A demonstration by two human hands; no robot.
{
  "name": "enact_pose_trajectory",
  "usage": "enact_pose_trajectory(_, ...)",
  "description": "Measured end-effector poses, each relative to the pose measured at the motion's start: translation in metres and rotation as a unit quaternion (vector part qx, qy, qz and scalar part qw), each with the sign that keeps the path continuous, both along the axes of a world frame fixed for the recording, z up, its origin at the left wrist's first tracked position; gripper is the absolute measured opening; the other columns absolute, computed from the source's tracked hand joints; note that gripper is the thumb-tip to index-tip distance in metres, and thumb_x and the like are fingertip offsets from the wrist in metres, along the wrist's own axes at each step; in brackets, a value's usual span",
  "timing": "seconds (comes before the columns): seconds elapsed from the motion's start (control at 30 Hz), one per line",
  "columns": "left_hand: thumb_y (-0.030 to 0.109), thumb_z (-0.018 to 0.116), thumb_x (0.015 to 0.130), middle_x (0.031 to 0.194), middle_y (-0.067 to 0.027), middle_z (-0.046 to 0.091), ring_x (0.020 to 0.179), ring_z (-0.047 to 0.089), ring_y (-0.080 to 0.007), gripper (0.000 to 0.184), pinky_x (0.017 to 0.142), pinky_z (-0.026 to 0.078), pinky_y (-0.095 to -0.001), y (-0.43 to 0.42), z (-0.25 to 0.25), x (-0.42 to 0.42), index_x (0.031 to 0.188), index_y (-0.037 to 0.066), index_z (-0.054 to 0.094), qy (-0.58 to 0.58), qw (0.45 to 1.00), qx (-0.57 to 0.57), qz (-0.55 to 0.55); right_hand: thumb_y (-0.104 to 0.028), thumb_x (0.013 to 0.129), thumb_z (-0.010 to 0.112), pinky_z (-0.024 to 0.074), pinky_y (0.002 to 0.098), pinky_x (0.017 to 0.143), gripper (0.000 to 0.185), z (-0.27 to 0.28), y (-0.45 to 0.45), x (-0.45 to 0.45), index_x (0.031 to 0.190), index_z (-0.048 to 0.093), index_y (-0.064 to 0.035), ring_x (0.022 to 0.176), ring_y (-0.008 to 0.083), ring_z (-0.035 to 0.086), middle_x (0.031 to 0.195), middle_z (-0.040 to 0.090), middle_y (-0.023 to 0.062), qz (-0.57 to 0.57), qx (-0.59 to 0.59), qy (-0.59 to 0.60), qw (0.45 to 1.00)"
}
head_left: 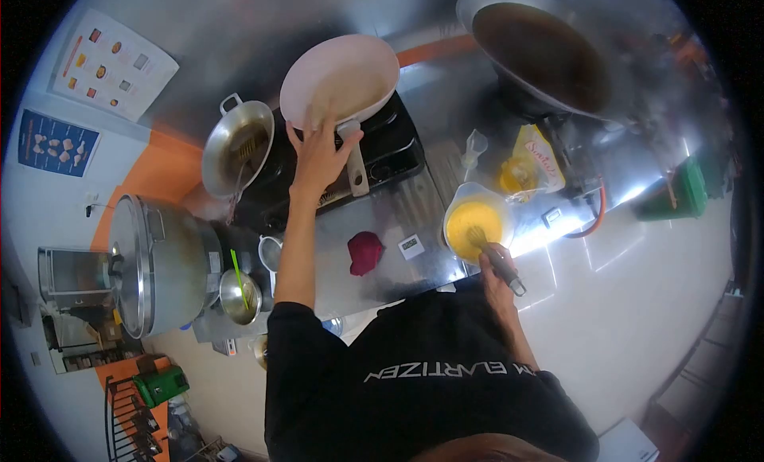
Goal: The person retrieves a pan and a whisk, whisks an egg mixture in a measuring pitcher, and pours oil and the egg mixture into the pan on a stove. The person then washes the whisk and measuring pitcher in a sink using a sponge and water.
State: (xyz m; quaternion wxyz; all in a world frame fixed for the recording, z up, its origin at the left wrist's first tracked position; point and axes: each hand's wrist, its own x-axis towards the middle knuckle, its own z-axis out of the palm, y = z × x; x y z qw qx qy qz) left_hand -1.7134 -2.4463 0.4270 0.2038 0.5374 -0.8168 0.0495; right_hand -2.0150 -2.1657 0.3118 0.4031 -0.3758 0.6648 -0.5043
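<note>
My left hand [321, 155] is stretched out with fingers spread at the near edge of a pale frying pan [342, 76]. Whether the fingertips touch the pan or hover over it, I cannot tell. The pan rests on a black gas stove [394, 136], its handle [356, 163] pointing toward me. In my right hand [500, 283] is the grey handle of a whisk [504, 269]. Its wires sit in yellow liquid, like beaten egg, inside a white pouring bowl [450, 223] at the counter's front edge.
A small digital timer [411, 246] and a dark red cloth [365, 253] lie on the steel counter [334, 291]. A metal wok [215, 155] and a large lidded pot [179, 263] stand left. Behind right is a big pan of dark liquid [541, 56], near a yellow packet [539, 158].
</note>
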Motion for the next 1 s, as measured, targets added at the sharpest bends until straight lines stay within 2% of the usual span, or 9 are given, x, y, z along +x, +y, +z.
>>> enact_pose_trajectory(0.1,0.059,0.046,0.096,0.145,-0.0189,0.048,0.147,0.021,-0.0393,0.081,0.114,-0.002,-0.0656,-0.004,0.003,-0.006,0.153,0.006,0.026,-0.071,0.987,0.144,-0.011,-0.023,0.094,0.068,0.0420,0.0239,0.056,0.032,0.004,-0.001,-0.001,0.119,0.059,-0.0051,0.064,0.0082,0.051,0.079,0.059,0.0015,0.001,0.009,-0.001,1.000)
enact_pose_trajectory(0.13,0.061,0.043,0.096,0.150,-0.0179,0.042,0.148,0.018,-0.0388,0.082,0.114,-0.003,-0.0661,-0.004,0.006,-0.007,0.153,0.006,0.025,-0.095,0.980,0.174,0.000,-0.024,0.094,0.068,0.0428,0.0243,0.056,0.032,0.010,-0.001,-0.001,0.119,0.059,-0.0051,0.064,0.0087,0.052,0.080,0.060,0.0022,0.005,0.013,-0.009,1.000)
enact_pose_trajectory(0.33,0.059,0.045,0.096,0.158,-0.0150,0.030,0.149,0.011,-0.0379,0.083,0.114,-0.003,-0.0665,-0.011,0.003,-0.016,0.155,0.007,0.019,-0.051,0.998,0.022,0.017,-0.026,0.094,0.068,0.0462,0.0265,0.057,0.034,0.007,0.000,-0.004,0.120,0.058,-0.0050,0.063,0.0110,0.056,0.083,0.065,0.0064,0.015,0.011,-0.002,1.000)
enact_pose_trajectory(0.43,0.059,0.047,0.096,0.157,-0.0154,0.031,0.149,0.011,-0.0389,0.085,0.114,-0.002,-0.0665,-0.010,0.001,-0.019,0.156,0.007,0.016,-0.037,0.999,0.032,0.011,-0.021,0.093,0.067,0.0493,0.0281,0.064,0.033,0.018,-0.001,-0.004,0.120,0.058,-0.0050,0.071,0.0119,0.061,0.082,0.068,0.0081,0.017,0.045,-0.005,0.999)
enact_pose_trajectory(0.63,0.057,0.046,0.096,0.159,-0.0144,0.027,0.149,0.009,-0.0400,0.083,0.114,-0.001,-0.0666,-0.014,0.000,-0.017,0.156,0.007,0.016,-0.067,0.966,0.246,0.034,-0.020,0.093,0.067,0.0517,0.0292,0.067,0.031,0.025,-0.003,-0.004,0.119,0.059,-0.0041,0.075,0.0138,0.066,0.081,0.070,0.0105,0.025,0.033,0.022,0.999)
enact_pose_trajectory(0.73,0.057,0.045,0.097,0.159,-0.0141,0.027,0.149,0.009,-0.0400,0.082,0.114,-0.002,-0.0660,-0.014,-0.004,-0.015,0.156,0.009,0.016,-0.056,0.992,0.108,0.023,-0.020,0.093,0.066,0.0520,0.0291,0.068,0.031,0.023,-0.002,-0.004,0.119,0.058,-0.0036,0.076,0.0141,0.067,0.082,0.070,0.0110,0.022,0.034,0.022,0.999)
enact_pose_trajectory(0.83,0.058,0.043,0.097,0.159,-0.0143,0.027,0.149,0.009,-0.0407,0.081,0.114,-0.003,-0.0656,-0.013,0.004,-0.017,0.156,0.009,0.016,-0.021,0.998,0.059,0.010,-0.019,0.093,0.066,0.0515,0.0289,0.067,0.031,0.023,-0.003,-0.004,0.119,0.059,-0.0039,0.075,0.0134,0.066,0.082,0.070,0.0104,0.021,0.036,0.016,0.999)
enact_pose_trajectory(0.93,0.058,0.042,0.097,0.160,-0.0139,0.025,0.149,0.011,-0.0394,0.081,0.114,-0.004,-0.0660,-0.013,0.004,-0.019,0.156,0.009,0.016,-0.013,0.998,0.056,0.002,-0.022,0.094,0.066,0.0488,0.0276,0.064,0.032,0.025,-0.001,-0.004,0.120,0.059,-0.0046,0.072,0.0122,0.061,0.084,0.068,0.0083,0.020,0.047,-0.004,0.999)
enact_pose_trajectory(1.0,0.058,0.044,0.097,0.161,-0.0132,0.024,0.150,0.011,-0.0379,0.081,0.114,-0.004,-0.0664,-0.013,0.008,-0.020,0.156,0.009,0.016,-0.059,0.981,0.181,0.028,-0.025,0.095,0.067,0.0478,0.0271,0.064,0.034,0.027,-0.001,-0.004,0.120,0.059,-0.0046,0.071,0.0118,0.059,0.086,0.068,0.0075,0.020,0.051,-0.014,0.998)
